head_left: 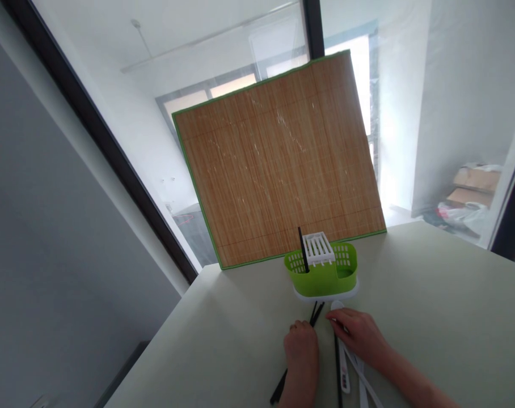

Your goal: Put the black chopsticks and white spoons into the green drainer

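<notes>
My left hand (300, 344) is closed around black chopsticks (317, 313). Their thin tips stick out above the fist and thicker ends show below it at the lower left. To its right, my right hand (360, 334) pinches over a bundle of utensils lying on the table; what lies between its fingertips is hidden. Beneath and beside that hand are a white spoon (345, 377), a single black chopstick (338, 368) and thin white sticks (366, 378). Just beyond both hands stands a green utensil basket (321, 285) with a white slotted insert (319, 248) and a black stick (303, 249) upright in it.
A bamboo mat (278, 164) with green edging leans on the glass behind the basket. The pale table (436, 306) spreads to both sides, bounded by a grey wall (70, 226) at left. Cardboard boxes (476, 178) lie beyond the glass at right.
</notes>
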The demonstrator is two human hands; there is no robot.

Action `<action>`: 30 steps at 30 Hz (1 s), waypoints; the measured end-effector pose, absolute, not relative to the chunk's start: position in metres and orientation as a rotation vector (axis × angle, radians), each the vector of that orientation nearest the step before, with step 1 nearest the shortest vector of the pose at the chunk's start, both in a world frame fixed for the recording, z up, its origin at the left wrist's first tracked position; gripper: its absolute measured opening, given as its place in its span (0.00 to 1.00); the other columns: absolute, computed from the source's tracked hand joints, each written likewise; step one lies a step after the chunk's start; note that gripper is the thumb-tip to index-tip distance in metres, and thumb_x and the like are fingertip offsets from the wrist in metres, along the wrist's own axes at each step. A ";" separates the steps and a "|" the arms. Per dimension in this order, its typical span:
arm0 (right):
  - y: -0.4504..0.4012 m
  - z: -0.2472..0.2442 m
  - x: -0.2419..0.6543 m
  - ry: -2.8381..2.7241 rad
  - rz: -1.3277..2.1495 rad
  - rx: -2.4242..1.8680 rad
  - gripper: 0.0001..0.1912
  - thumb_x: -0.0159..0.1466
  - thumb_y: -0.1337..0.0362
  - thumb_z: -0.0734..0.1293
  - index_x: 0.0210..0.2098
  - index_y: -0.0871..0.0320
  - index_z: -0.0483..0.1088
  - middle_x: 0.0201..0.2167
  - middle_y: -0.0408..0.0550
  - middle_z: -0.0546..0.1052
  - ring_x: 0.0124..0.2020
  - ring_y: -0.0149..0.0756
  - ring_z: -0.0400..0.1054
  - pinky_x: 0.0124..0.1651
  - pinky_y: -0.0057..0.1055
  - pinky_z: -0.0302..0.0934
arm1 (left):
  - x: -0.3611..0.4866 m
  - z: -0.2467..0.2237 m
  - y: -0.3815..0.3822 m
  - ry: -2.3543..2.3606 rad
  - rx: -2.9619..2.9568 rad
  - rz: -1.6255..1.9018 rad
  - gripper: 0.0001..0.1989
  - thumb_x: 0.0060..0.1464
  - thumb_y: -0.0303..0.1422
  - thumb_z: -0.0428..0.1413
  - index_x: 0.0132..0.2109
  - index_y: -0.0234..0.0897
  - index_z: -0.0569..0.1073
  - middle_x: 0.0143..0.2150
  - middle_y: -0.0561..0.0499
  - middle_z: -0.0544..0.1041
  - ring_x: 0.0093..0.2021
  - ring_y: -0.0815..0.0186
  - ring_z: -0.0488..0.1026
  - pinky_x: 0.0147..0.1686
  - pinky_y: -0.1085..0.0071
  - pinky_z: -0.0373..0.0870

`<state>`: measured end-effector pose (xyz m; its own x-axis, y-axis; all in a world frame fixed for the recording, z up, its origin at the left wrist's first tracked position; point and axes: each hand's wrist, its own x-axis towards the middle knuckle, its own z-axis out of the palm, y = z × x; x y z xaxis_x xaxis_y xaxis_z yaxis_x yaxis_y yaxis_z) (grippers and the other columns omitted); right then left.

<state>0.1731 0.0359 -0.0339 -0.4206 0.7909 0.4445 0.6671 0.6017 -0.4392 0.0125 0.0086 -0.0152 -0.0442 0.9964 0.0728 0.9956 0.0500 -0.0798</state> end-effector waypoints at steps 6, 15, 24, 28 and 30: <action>0.036 -0.034 0.173 -2.199 0.233 -1.134 0.12 0.66 0.66 0.56 0.41 0.54 0.71 0.35 0.47 0.77 0.36 0.36 0.72 0.39 0.31 0.62 | 0.008 -0.012 0.006 -2.218 -2.188 -0.010 0.17 0.55 0.17 0.43 0.40 0.31 0.76 0.36 0.41 0.77 0.39 0.59 0.76 0.38 0.67 0.71; 0.034 -0.032 0.174 -2.184 0.250 -1.126 0.12 0.66 0.65 0.56 0.42 0.54 0.70 0.35 0.46 0.77 0.36 0.36 0.71 0.39 0.31 0.61 | 0.008 -0.010 0.003 -2.301 -2.162 -0.034 0.19 0.54 0.17 0.42 0.40 0.30 0.76 0.37 0.38 0.77 0.41 0.56 0.75 0.39 0.65 0.69; 0.026 -0.023 0.168 -2.148 0.365 -1.080 0.09 0.64 0.61 0.60 0.41 0.53 0.70 0.28 0.42 0.73 0.30 0.33 0.68 0.35 0.29 0.57 | -0.029 0.013 0.011 -2.238 -2.595 -1.637 0.12 0.55 0.37 0.52 0.39 0.34 0.75 0.32 0.49 0.78 0.31 0.66 0.74 0.31 0.72 0.69; 0.014 -0.021 0.156 -2.184 0.456 -1.010 0.17 0.62 0.57 0.63 0.49 0.54 0.66 0.28 0.42 0.74 0.29 0.33 0.68 0.35 0.28 0.57 | -0.020 0.009 0.014 -2.063 -2.377 -2.507 0.14 0.50 0.40 0.57 0.38 0.33 0.74 0.33 0.48 0.78 0.32 0.64 0.74 0.31 0.70 0.73; 0.011 -0.025 0.150 -2.175 0.450 -1.031 0.16 0.64 0.57 0.61 0.50 0.54 0.64 0.29 0.42 0.74 0.29 0.33 0.68 0.33 0.28 0.56 | -0.015 0.007 0.013 -2.019 -2.353 -2.573 0.13 0.49 0.39 0.59 0.37 0.33 0.75 0.32 0.48 0.78 0.32 0.65 0.74 0.32 0.70 0.74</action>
